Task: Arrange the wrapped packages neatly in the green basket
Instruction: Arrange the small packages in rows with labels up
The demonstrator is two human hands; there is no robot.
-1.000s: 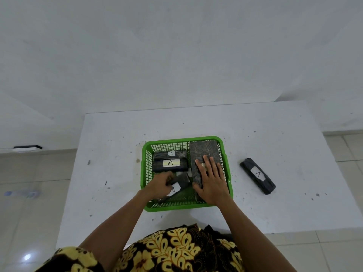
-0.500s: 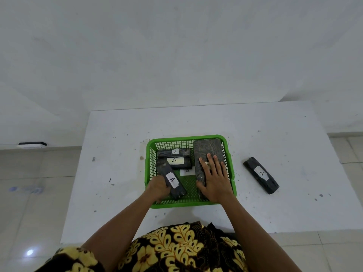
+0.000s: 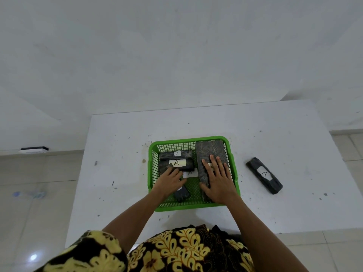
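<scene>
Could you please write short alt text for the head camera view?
A person's two hands work inside a green basket on a white table: the left hand covers a small black package, the right hand lies flat on a long patterned package. Another black package labelled A lies outside, to the right.

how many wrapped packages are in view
5 visible: two labelled ones stacked at the basket's far left, one under the left hand, a large one under the right hand, one on the table. More may be hidden.
</scene>
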